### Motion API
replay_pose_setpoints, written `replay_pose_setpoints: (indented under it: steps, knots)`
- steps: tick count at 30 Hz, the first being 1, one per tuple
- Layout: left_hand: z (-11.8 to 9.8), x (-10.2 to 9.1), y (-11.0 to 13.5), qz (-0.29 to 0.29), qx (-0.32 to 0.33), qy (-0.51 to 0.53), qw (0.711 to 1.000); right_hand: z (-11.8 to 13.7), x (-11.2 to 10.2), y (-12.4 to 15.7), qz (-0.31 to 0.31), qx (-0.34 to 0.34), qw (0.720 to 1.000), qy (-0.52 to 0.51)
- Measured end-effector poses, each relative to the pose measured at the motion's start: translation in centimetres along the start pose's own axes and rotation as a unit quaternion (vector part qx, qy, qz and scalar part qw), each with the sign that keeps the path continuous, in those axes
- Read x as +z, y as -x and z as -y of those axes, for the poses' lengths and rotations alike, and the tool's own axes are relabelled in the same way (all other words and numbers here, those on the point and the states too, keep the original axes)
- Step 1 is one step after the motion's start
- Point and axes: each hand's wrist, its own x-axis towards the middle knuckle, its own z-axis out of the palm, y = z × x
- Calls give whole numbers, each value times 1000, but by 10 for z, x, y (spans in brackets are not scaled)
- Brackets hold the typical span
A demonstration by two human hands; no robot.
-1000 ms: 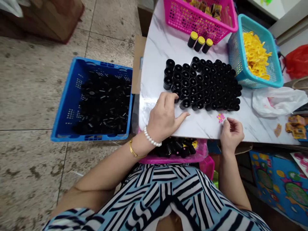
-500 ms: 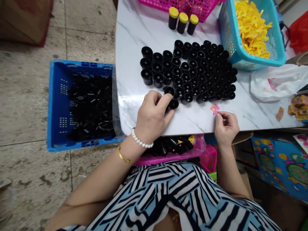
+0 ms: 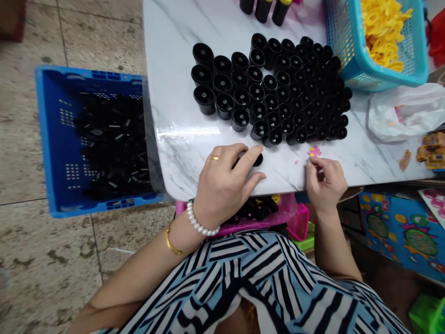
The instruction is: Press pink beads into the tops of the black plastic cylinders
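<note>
Item: one left hand [image 3: 225, 181], fingers and thumb closed about a single black tube [image 3: 258, 160] (largely hidden by the hand), near the front edge of the white marbled table [image 3: 174, 157] and apart from the standing cluster of black tubes [image 3: 242, 98]. Item: one right hand [image 3: 326, 183], fingertips bunched beside a small heap of pink and yellow pieces [image 3: 314, 151]; whether they pinch anything cannot be told. Also: turquoise basket [image 3: 382, 83] of yellow parts [image 3: 384, 37], right of the cluster; blue crate [image 3: 47, 153], left of the table.
</note>
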Motion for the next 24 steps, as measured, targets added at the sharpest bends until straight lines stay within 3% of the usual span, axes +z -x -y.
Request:
replay_pose_setpoints:
  steps: [5, 9, 14, 18, 20, 22, 24]
  knots:
    - [-1, -1, 3, 11, -7, 31, 999, 9, 0, -10, 104, -50, 990, -84]
    - [-3, 1, 6, 10, -14, 37, 999, 24, 12, -4, 100, -79, 991, -50]
    - [-4, 3, 7, 18, -6, -7, 1000, 27, 14, -13, 106, -14, 991, -76]
    - [-4, 2, 7, 11, -10, 4, 1000, 11, -1, -19, 102, 130, 959, -231]
    - [-4, 2, 7, 6, -21, 10, 1000, 5, -11, -15, 95, 198, 940, -262]
    - [-4, 1, 7, 5, -20, 18, 1000, 5, -19, -7, 101, 199, 946, -237]
    - [-4, 0, 8, 13, -3, 26, 1000, 12, -24, 1, 124, 147, 965, -177]
